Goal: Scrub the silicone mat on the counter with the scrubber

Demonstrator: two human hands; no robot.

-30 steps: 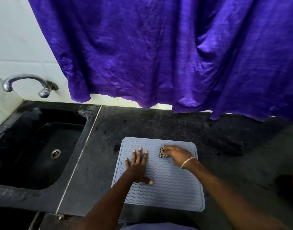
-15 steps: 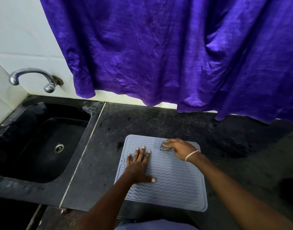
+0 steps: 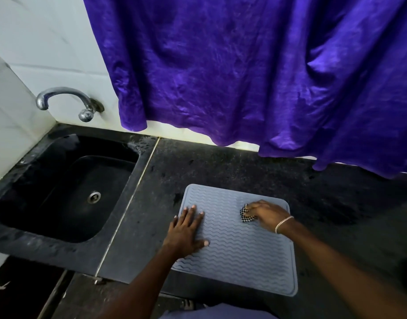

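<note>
Dark counter (image 3: 220, 171) | left hand (image 3: 186, 231) lying flat, fingers spread, pinning silicone mat (image 3: 239, 254) | right hand (image 3: 267, 214) clamped on scrubber (image 3: 245, 214), scrubbing far right

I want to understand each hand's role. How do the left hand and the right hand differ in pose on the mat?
The left hand lies flat, fingers spread, empty; the right hand is curled around the checkered scrubber. The left is near the mat's left edge; the right near its far right corner. Both rest on the mat.

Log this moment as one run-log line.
step: scrubbing | right hand: holds scrubber on silicone mat, far right part | left hand: flat on mat's left side | tap: no water visible
</note>
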